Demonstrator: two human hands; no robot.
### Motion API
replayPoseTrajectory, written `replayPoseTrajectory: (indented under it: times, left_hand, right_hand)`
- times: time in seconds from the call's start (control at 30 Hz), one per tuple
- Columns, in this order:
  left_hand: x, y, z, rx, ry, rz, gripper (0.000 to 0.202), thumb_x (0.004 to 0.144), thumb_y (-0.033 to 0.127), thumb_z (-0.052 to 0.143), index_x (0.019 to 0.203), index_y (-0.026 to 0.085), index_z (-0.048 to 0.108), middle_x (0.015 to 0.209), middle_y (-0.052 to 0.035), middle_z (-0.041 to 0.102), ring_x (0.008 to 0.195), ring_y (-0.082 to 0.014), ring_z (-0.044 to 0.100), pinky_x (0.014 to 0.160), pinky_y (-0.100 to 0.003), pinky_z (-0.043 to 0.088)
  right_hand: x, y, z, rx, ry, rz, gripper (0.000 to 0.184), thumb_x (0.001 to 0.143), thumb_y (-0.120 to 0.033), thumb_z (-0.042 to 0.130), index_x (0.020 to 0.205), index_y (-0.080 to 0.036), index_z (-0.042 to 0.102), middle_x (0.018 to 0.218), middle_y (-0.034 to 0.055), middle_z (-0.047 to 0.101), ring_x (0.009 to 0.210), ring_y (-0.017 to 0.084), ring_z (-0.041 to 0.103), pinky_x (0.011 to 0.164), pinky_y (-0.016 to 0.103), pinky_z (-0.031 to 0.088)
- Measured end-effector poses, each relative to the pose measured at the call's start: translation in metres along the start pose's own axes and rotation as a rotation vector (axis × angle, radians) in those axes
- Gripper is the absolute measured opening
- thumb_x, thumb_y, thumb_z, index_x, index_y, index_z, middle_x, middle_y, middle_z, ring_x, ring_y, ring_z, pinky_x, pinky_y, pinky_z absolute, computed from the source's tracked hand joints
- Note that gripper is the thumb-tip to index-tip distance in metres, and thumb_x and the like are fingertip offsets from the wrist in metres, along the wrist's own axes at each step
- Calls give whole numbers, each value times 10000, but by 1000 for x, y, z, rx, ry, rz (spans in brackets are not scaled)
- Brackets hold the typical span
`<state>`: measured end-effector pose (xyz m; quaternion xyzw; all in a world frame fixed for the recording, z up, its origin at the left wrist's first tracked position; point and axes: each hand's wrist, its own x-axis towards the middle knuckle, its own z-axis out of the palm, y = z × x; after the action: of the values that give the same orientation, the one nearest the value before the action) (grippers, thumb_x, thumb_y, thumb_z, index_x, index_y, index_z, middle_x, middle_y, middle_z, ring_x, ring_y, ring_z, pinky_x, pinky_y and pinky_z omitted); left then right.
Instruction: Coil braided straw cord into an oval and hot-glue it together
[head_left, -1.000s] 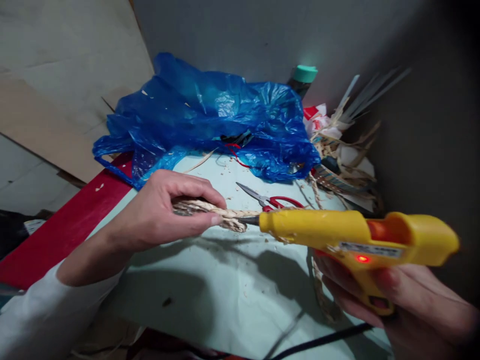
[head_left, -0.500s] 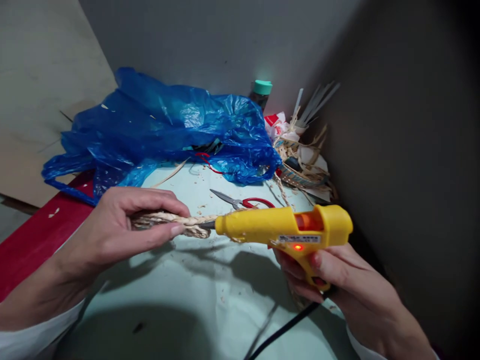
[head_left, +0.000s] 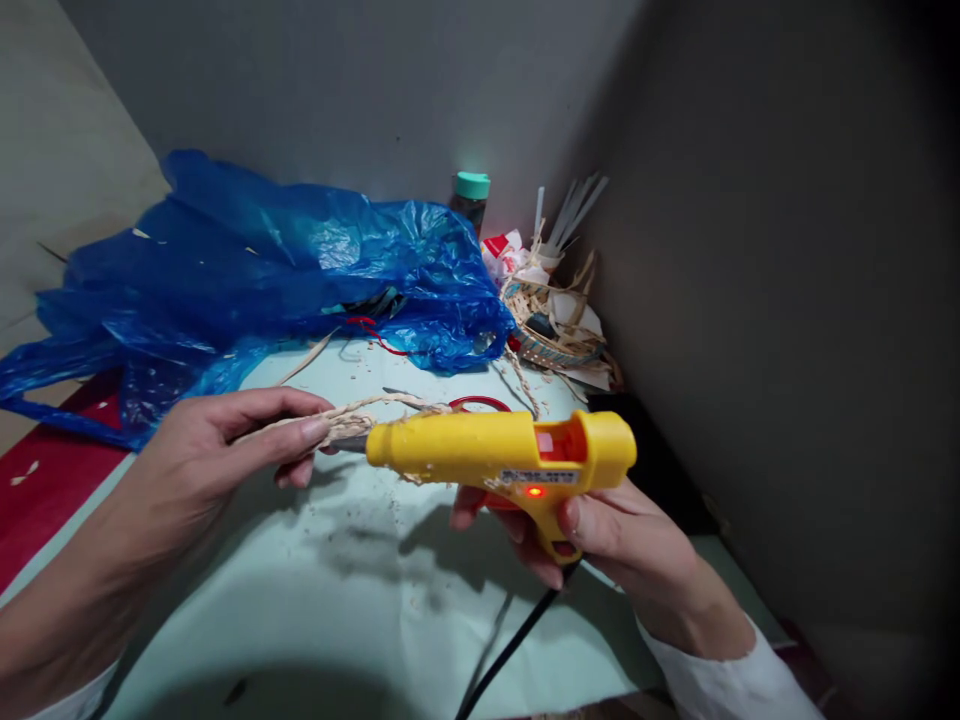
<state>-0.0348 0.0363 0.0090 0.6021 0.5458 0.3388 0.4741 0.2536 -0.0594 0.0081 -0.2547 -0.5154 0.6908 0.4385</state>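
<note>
My left hand (head_left: 217, 455) is closed around a braided straw rope (head_left: 352, 418), pinching it near its end above the pale green table sheet (head_left: 375, 590). My right hand (head_left: 600, 535) grips the handle of a yellow hot glue gun (head_left: 502, 452) whose red light is on. The gun's nozzle touches the rope right by my left fingertips. A black cord (head_left: 517, 640) runs down from the gun's handle. Red-handled scissors (head_left: 472, 402) lie on the sheet just behind the gun, mostly hidden by it.
A crumpled blue plastic bag (head_left: 262, 270) fills the back left. A teal-capped bottle (head_left: 471, 198) stands by the wall. A woven basket (head_left: 555, 330) with straw scraps and glue sticks sits in the corner. A grey wall (head_left: 787, 300) closes the right side. A red surface (head_left: 52, 470) borders the left.
Both hands and the glue gun have shifted left and nearer in view as the camera turned right. The rope's strands now arch loosely over the nozzle; my left grip has moved towards its end.
</note>
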Motion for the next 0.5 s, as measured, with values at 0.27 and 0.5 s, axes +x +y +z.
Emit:
replayPoseTrajectory:
  times: [0.27,0.5]
  left_hand:
    - [-8,16,10,-24,-152,-16,221,688,359,756,833,193,767,544,-5,655,530,-168,575,548,-244,458]
    - [-19,25,17,-36,-83,-12,145,658,322,727,740,213,777,549,-2,636,540,-153,553,552,-222,408]
  right_hand:
    - [4,9,5,63,38,45,398,938,-519,660,1245,-272,711,1157,71,707,578,64,455,520,196,368]
    - [7,13,2,137,-87,81,465,953,-523,637,1271,-186,669,1277,150,656,611,69,483,528,209,331]
